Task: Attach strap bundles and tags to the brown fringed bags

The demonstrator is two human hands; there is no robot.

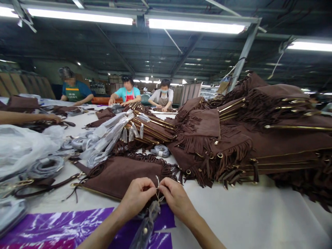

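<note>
My left hand [137,197] and my right hand [174,197] meet at the near edge of the table, fingertips pinched on a thin pale string [157,186] between them. From the string hangs a small clear plastic packet [146,224], dangling below my hands. Right behind my hands lies a flat brown suede bag [121,174] with fringe along its top and a gold trim on its near edge. A brown strap [46,186] with gold fittings trails off to its left.
A tall stack of brown fringed bags [272,135] fills the right side of the white table [246,214]. Plastic-wrapped straps [106,138] and clear bags [18,147] lie left. Purple sheets [57,224] cover the near left edge. Three people work at the far end; another person's arm [26,117] reaches in from the left.
</note>
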